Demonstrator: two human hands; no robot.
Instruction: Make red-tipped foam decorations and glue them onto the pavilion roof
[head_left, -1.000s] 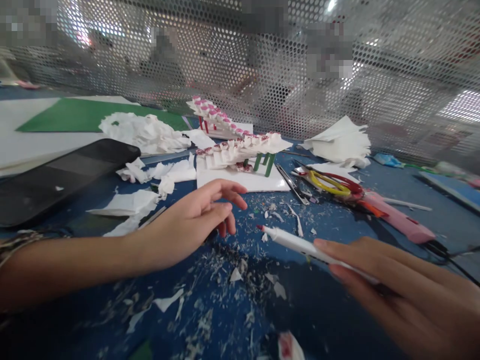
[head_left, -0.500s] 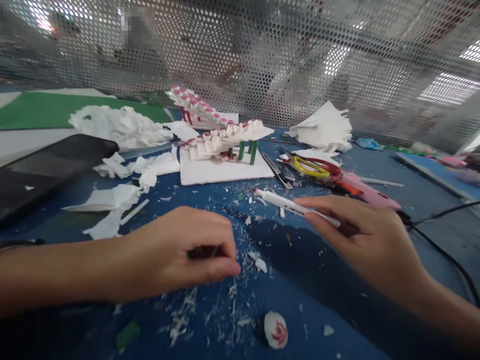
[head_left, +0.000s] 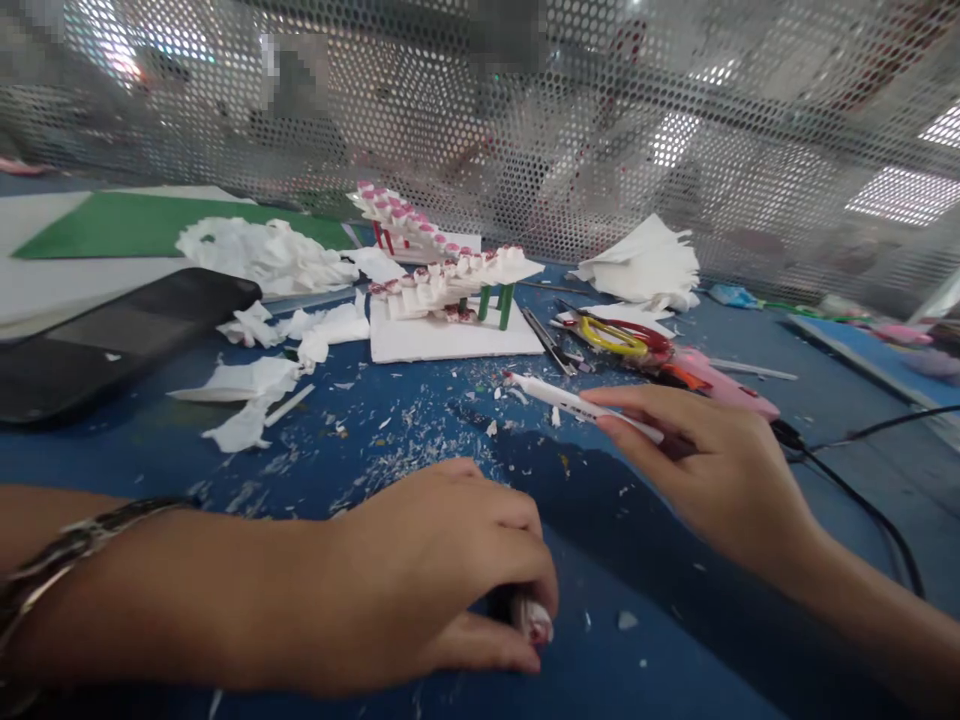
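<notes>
My left hand [head_left: 450, 580] is low in the view, its thumb and fingers closed around a small white roll with red markings [head_left: 534, 620]; most of the roll is hidden by the fingers. My right hand [head_left: 697, 450] pinches a white marker [head_left: 551, 393] with an uncapped red tip pointing left, held above the blue table. Beyond the hands, a sloped white paper model [head_left: 457, 280] with dark red tops and green legs stands on a white board [head_left: 450, 343]. Behind it is a similar model [head_left: 405, 215] with pink tops and red legs.
A black phone [head_left: 120, 335] and crumpled white paper [head_left: 262, 255] lie at left. To the right are yellow-and-red-handled scissors [head_left: 615, 337], a pink glue gun [head_left: 731, 385] with a black cord, and stacked white paper [head_left: 641, 260]. Paper scraps litter the blue table before a perforated metal screen [head_left: 450, 130].
My left hand has come down and right from near the model, curled, and taken hold of the small roll. My right hand with the marker has shifted up and left.
</notes>
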